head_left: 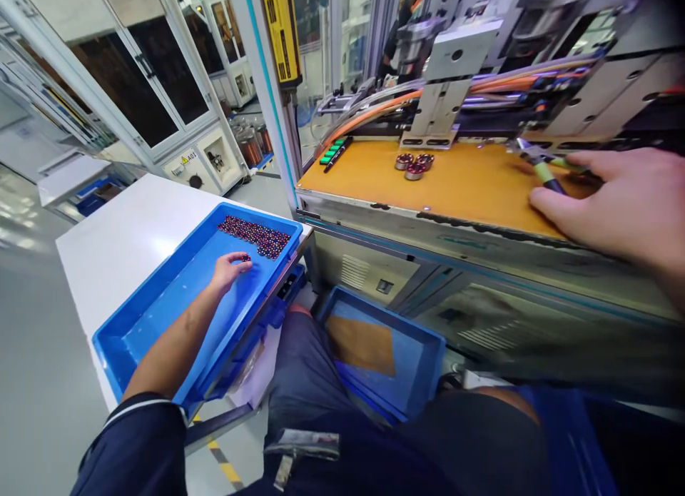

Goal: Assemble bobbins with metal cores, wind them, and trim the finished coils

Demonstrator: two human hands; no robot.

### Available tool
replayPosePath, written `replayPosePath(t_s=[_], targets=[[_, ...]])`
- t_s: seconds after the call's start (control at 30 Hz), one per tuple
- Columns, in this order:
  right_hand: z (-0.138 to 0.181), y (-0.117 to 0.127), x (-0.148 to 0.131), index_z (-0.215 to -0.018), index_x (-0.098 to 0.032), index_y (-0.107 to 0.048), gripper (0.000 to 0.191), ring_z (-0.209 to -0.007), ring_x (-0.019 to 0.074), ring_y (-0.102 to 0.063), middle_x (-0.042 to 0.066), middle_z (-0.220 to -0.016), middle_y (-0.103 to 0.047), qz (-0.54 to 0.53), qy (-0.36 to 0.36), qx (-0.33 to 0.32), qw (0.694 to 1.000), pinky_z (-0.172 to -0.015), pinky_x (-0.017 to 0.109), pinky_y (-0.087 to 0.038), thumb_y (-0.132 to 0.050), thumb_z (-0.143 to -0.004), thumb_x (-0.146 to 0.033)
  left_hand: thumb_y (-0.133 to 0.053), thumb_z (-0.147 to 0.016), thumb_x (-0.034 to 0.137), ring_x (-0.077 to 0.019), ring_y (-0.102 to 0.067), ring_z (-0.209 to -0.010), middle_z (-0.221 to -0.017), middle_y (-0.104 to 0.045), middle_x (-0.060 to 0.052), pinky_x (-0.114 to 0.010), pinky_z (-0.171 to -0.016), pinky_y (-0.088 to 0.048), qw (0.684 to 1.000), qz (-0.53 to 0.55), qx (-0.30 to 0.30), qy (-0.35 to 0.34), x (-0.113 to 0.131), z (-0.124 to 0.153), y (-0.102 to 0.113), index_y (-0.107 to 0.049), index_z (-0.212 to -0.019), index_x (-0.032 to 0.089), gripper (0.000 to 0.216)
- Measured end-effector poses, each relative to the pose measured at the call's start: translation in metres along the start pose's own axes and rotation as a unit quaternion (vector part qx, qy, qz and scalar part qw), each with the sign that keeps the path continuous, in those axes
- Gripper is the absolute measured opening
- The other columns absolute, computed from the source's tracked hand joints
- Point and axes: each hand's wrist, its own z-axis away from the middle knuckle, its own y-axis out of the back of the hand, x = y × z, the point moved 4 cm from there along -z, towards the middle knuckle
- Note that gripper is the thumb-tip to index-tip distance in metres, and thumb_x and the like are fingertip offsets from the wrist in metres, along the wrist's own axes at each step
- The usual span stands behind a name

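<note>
My left hand (229,273) is inside the long blue tray (176,275), its fingers closed on a small round dark part, probably one of the wound stators; the fingers partly hide it. Just beyond it, rows of the same small stators (257,235) fill the far end of the tray. On the right, my right hand (626,203) has its thumb and fingers around the green-and-black handles of a pair of pliers (543,169), above the orange work surface (481,189). The jaws point away from me, to the left. Three stators (414,165) sit grouped on that surface.
A green-and-black marker-like item (335,153) lies at the surface's left end. Machine fixtures (447,82) and orange hoses stand behind. Below, a second blue tray (417,353) holds a brown sheet (361,345). The blue tray rests on a white table (133,225).
</note>
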Motion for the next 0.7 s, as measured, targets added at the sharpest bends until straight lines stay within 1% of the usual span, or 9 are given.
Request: replayPosePath(t_s=[0.07, 0.17, 0.27, 0.37, 0.47, 0.57, 0.63, 0.7], targets=[[0.006, 0.012, -0.009, -0.133, 0.003, -0.055, 0.060, -0.124, 0.0348, -0.054, 0.030, -0.126, -0.058, -0.035, -0.041, -0.028, 0.998, -0.071, 0.040, -0.033, -0.063, -0.088, -0.036, -0.058, -0.094, 0.034, -0.0203, -0.065, -0.098, -0.116, -0.064, -0.009, -0.040, -0.082, -0.057, 0.999, -0.032, 0.007, -0.023, -0.005, -0.018, -0.007, -0.059, -0.119, 0.015, 0.032], [0.013, 0.024, -0.020, -0.135, 0.003, -0.055, 0.057, -0.129, 0.0346, -0.051, 0.030, -0.130, -0.056, -0.056, -0.048, -0.035, 0.997, -0.077, 0.040, -0.036, -0.059, -0.091, -0.035, -0.060, -0.093, 0.034, -0.0225, -0.064, -0.104, -0.122, -0.062, -0.010, -0.044, -0.087, -0.056, 0.995, -0.098, 0.029, -0.015, -0.019, -0.038, -0.010, -0.058, -0.122, 0.015, 0.035], [0.014, 0.024, -0.020, -0.136, -0.003, -0.055, 0.055, -0.128, 0.0341, -0.052, 0.025, -0.133, -0.057, -0.029, -0.064, -0.044, 0.997, -0.085, 0.038, -0.040, -0.062, -0.089, -0.030, -0.060, -0.093, 0.034, -0.0231, -0.063, -0.106, -0.124, -0.061, -0.011, -0.045, -0.089, -0.055, 0.986, -0.160, 0.047, 0.001, -0.034, -0.055, -0.009, -0.058, -0.123, 0.015, 0.036], [0.012, 0.021, -0.018, -0.138, -0.008, -0.055, 0.055, -0.127, 0.0341, -0.054, 0.020, -0.135, -0.058, -0.006, -0.072, -0.044, 0.996, -0.094, 0.039, -0.043, -0.065, -0.087, -0.025, -0.060, -0.093, 0.034, -0.0229, -0.063, -0.106, -0.123, -0.061, -0.010, -0.045, -0.088, -0.056, 0.978, -0.202, 0.055, -0.001, -0.044, -0.066, -0.009, -0.058, -0.123, 0.015, 0.035], [0.010, 0.018, -0.018, -0.138, -0.009, -0.055, 0.054, -0.126, 0.0337, -0.055, 0.020, -0.134, -0.058, 0.000, -0.067, -0.044, 0.997, -0.098, 0.040, -0.043, -0.064, -0.088, -0.027, -0.060, -0.093, 0.034, -0.0223, -0.064, -0.104, -0.122, -0.062, -0.010, -0.044, -0.087, -0.056, 0.971, -0.232, 0.063, -0.013, -0.048, -0.070, -0.011, -0.057, -0.124, 0.016, 0.036], [0.009, 0.015, -0.016, -0.133, -0.008, -0.060, 0.050, -0.122, 0.0333, -0.056, 0.020, -0.131, -0.060, 0.003, -0.052, -0.040, 0.998, -0.096, 0.040, -0.042, -0.062, -0.089, -0.032, -0.060, -0.093, 0.034, -0.0217, -0.064, -0.102, -0.120, -0.062, -0.010, -0.043, -0.086, -0.057, 0.964, -0.255, 0.073, -0.029, -0.048, -0.068, -0.012, -0.057, -0.124, 0.016, 0.036], [0.008, 0.012, -0.014, -0.126, -0.007, -0.064, 0.047, -0.118, 0.0334, -0.058, 0.021, -0.126, -0.063, -0.003, -0.033, -0.033, 0.999, -0.092, 0.040, -0.042, -0.061, -0.089, -0.035, -0.059, -0.094, 0.034, -0.0207, -0.065, -0.099, -0.118, -0.063, -0.009, -0.042, -0.084, -0.057, 0.959, -0.269, 0.082, -0.040, -0.044, -0.063, -0.011, -0.058, -0.122, 0.015, 0.034], [0.007, 0.010, -0.011, -0.121, -0.005, -0.067, 0.044, -0.112, 0.0325, -0.060, 0.022, -0.121, -0.065, -0.011, -0.012, -0.020, 1.000, -0.087, 0.039, -0.042, -0.060, -0.089, -0.034, -0.063, -0.091, 0.032, -0.0199, -0.065, -0.094, -0.111, -0.065, -0.009, -0.041, -0.083, -0.057, 0.954, -0.280, 0.092, -0.058, -0.032, -0.056, -0.011, -0.059, -0.119, 0.014, 0.033]])
